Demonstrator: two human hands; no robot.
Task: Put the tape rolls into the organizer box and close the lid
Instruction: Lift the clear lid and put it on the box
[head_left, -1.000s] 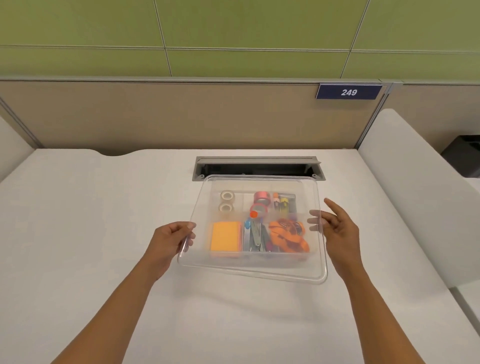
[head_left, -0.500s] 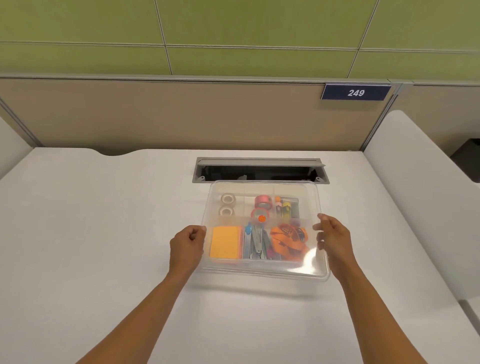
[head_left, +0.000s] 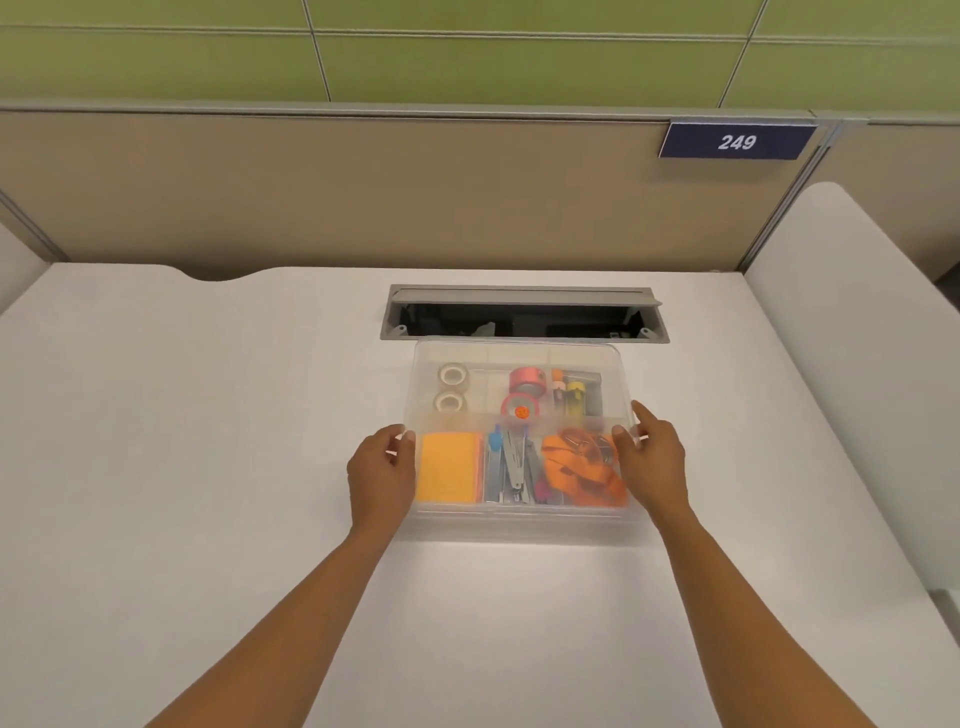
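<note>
A clear plastic organizer box (head_left: 519, 522) sits on the white desk, with its clear lid (head_left: 519, 351) lying flat on top. Through the lid I see two white tape rolls (head_left: 452, 387) in the back left compartment and two pink tape rolls (head_left: 524, 392) in the back middle one. My left hand (head_left: 382, 475) grips the lid's left edge. My right hand (head_left: 652, 462) grips its right edge, thumb on top.
The box also holds an orange notepad (head_left: 449, 467), a stapler (head_left: 514, 467), orange clips (head_left: 582, 467) and markers (head_left: 569, 392). An open cable slot (head_left: 519, 314) lies just behind the box. A beige partition stands at the desk's back; a white panel (head_left: 841, 364) is to the right.
The lid, held tilted above the box a second ago, has come down flat onto it. Both hands have moved in with it and now hold its side edges.
</note>
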